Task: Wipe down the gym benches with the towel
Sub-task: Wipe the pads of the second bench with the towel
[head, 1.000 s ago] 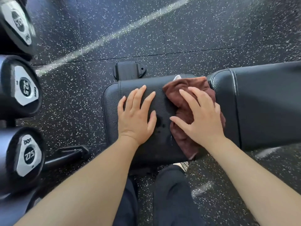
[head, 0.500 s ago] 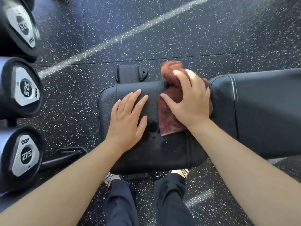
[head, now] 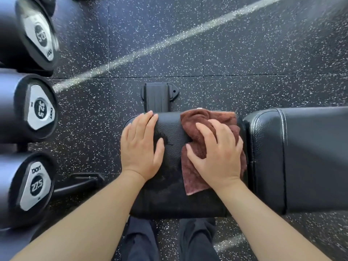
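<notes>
The black rubber floor (head: 244,44), flecked with white, is laid in tiles with thin seams. A pale streak of light (head: 169,41) crosses it diagonally. At the left sit three black dumbbells (head: 40,110); two grey end plates read 32.5 and 27.5.

top dumbbell (head: 40,35) is smeared, can't read its number tbh. It, the 32.5 one (head: 40,112) and the 27.5 one (head: 35,184) all run off the left edge. Long pad (head: 310,157) gets chopped at the right edge. Middle of the towel (head: 195,121) sits under the right hand (head: 218,155), and the seat pad (head: 173,185) covers the near end of that black foot (head: 158,97)
</notes>
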{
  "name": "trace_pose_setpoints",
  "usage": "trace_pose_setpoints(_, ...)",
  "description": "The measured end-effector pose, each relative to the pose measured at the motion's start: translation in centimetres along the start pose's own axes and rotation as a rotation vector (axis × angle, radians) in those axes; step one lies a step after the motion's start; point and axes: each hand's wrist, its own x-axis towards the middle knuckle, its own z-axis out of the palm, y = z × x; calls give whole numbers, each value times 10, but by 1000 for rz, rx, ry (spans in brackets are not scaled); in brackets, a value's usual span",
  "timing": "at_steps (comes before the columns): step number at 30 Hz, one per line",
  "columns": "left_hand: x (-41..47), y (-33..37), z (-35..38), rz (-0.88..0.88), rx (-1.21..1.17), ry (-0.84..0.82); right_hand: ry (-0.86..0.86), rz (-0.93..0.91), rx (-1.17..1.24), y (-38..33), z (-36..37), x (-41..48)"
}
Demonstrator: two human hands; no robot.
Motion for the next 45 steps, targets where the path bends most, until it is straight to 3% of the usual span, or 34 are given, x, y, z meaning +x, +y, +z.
trace_pose_setpoints(9,1,0,-2,-6,-22,-30,-107,156,34,-18,0,55)
trace_pose_setpoints(16,-3,-13,-15,80,-171,-132,-55,72,73,-22,-6,10)
trace_pose_setpoints(21,-18,-43,-41,80,-277,-206,-60,105,118,-64,2,0)
trace_pose_setpoints(26,-37,-82,-63,33,-280,-251,-101,168,112,-110,21,48)
trace_pose_setpoints(33,-48,-126,-78,-115,-307,-227,-205,-101,82,-157,38,45)
trace_pose_setpoints(39,-39,-128,-85,-87,-320,-233,-162,-197,52,-144,32,1)
trace_pose_setpoints(45,-19,-100,-74,-39,-335,-239,-136,-15,42,-125,28,40)
